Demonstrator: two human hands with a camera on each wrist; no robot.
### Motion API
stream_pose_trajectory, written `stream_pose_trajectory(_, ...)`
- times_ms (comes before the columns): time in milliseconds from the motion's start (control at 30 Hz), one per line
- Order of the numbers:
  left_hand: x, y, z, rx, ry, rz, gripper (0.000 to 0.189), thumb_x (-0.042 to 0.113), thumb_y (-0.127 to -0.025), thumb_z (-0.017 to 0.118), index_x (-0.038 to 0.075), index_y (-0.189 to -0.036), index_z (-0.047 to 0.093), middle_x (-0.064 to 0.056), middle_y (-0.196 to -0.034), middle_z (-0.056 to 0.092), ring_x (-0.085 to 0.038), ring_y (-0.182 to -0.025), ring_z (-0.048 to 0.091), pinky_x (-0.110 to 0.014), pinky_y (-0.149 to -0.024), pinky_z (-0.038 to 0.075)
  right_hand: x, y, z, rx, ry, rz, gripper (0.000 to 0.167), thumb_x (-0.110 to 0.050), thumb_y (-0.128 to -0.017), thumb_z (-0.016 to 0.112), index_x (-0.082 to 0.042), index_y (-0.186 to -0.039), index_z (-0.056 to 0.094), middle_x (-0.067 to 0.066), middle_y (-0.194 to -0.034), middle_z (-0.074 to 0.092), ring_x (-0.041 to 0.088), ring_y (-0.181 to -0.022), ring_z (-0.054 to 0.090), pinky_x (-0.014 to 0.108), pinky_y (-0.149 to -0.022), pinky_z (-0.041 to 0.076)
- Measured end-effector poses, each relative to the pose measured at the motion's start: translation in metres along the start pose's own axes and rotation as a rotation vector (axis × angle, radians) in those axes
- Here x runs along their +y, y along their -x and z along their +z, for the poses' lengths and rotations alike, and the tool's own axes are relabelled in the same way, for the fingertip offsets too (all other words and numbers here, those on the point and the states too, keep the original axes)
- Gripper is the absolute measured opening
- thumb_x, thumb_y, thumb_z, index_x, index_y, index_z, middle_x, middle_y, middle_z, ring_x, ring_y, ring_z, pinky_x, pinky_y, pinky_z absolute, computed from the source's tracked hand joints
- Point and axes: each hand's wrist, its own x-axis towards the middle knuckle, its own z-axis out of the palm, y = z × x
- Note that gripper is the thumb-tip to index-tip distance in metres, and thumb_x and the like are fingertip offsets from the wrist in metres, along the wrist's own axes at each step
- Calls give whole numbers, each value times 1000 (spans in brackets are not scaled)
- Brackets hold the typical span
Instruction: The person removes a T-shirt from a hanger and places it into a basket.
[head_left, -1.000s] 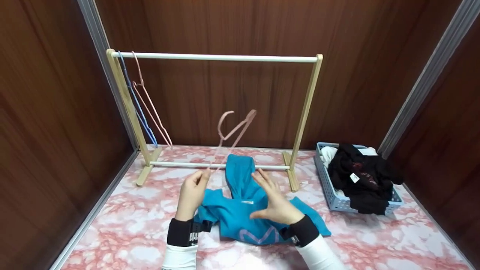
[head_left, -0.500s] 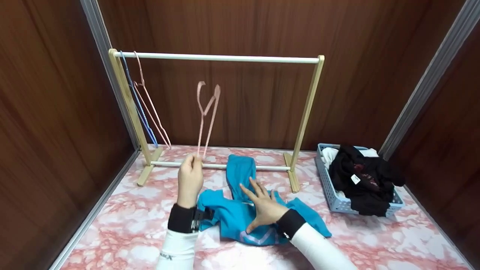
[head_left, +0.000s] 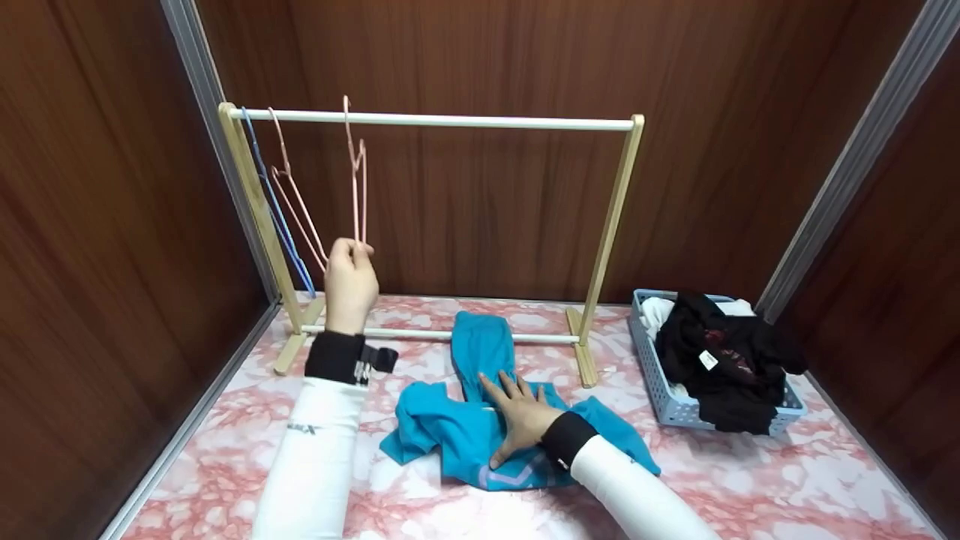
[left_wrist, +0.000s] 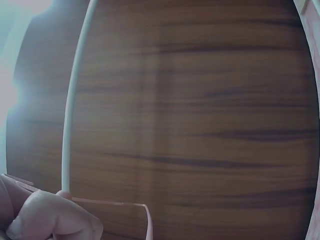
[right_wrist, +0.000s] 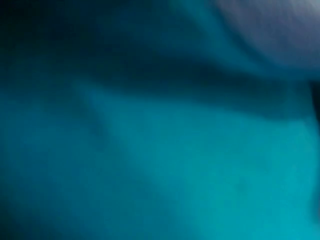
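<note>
A pink clothes hanger [head_left: 355,187] is held upright by my left hand [head_left: 351,285], its hook at the height of the rack's white top rail [head_left: 450,120]. In the left wrist view the curled fingers [left_wrist: 55,217] grip the hanger [left_wrist: 112,203] beside the rail [left_wrist: 72,100]. My right hand [head_left: 525,416] rests with spread fingers on a blue hooded top [head_left: 457,427], which lies on the table with its hood toward the rack. Blurred blue cloth [right_wrist: 215,175] fills the right wrist view, with part of the hand [right_wrist: 280,30] at the upper right.
Another pink hanger [head_left: 296,202] and blue hangers [head_left: 276,217] hang at the rail's left end. The wooden rack [head_left: 613,232] stands before a brown panel wall. At the right, a light-blue basket [head_left: 660,382] holds dark and white clothes [head_left: 720,360]. Marbled pink cloth-like patterning covers the table [head_left: 225,465].
My left hand has lifted the pink hanger up and to the left, turning it upright toward the rail. My right hand has come down onto the blue hooded top.
</note>
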Motion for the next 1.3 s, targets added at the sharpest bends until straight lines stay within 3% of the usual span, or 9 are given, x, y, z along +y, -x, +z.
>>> stream_pose_trajectory(100,3,-13,-3,-14,-34,-45,25,9,-108,39,-5,-111,58,-28,-122,64,-41,-105,61,-45,-93,49,1,0,0,-4,8,13,136,-55,-67,93,-26,-167,6,20,-172,10,51,-157,12,79,-117,15)
stream_pose_trajectory(200,5,-24,-5,-30,-52,-102,26,11,-109,38,-3,-113,59,-26,-120,63,-28,-77,61,-31,-70,50,0,0,0,-8,12,24,135,-56,-66,94,-26,-166,8,20,-171,13,52,-156,15,79,-116,18)
stream_pose_trajectory(267,6,-31,-6,-40,-57,-136,27,12,-109,37,-3,-115,59,-24,-119,63,-17,-61,52,-23,-54,43,0,1,0,-12,13,31,135,-57,-66,93,-26,-166,8,20,-171,14,52,-155,17,79,-116,20)
stream_pose_trajectory(367,6,-40,-8,-43,-55,-165,28,11,-109,36,-4,-117,57,-24,-122,62,-10,-53,43,-17,-43,37,-1,2,0,-13,13,36,135,-58,-66,93,-25,-166,9,20,-170,17,51,-154,19,78,-115,23)
stream_pose_trajectory(600,-1,-55,-8,-57,-72,-241,30,11,-109,33,-5,-120,56,-22,-131,59,-12,-55,44,-14,-38,37,-3,4,-1,-8,26,20,131,-58,-68,92,-24,-166,13,19,-166,24,47,-151,26,74,-110,34)
stream_pose_trajectory(800,-12,-63,-7,-64,-99,-298,32,11,-108,30,-4,-120,56,-21,-132,61,-10,-49,44,-16,-37,37,-7,7,0,0,48,-11,123,-53,-69,92,-27,-165,20,19,-155,36,42,-137,38,68,-99,46)
stream_pose_trajectory(1033,-20,-68,-9,-80,-121,-343,32,8,-106,30,-4,-122,55,-23,-132,60,-13,-55,46,-16,-37,38,-9,12,1,-3,31,-117,96,-38,-78,90,-27,-159,39,18,-138,48,40,-122,55,49,-90,57)
stream_pose_trajectory(1133,-22,-70,-11,-84,-125,-348,33,8,-105,30,-4,-124,54,-24,-132,59,-15,-59,47,-16,-38,38,-6,14,0,16,-6,-178,78,-25,-84,87,-21,-152,49,16,-136,55,35,-117,62,46,-94,57)
stream_pose_trajectory(1300,-26,-73,-17,-86,-127,-351,33,9,-105,30,-4,-125,53,-23,-131,57,-16,-63,47,-16,-38,39,5,18,-8,75,-89,-205,58,-4,-85,75,-12,-141,60,12,-138,65,34,-128,62,49,-107,52)
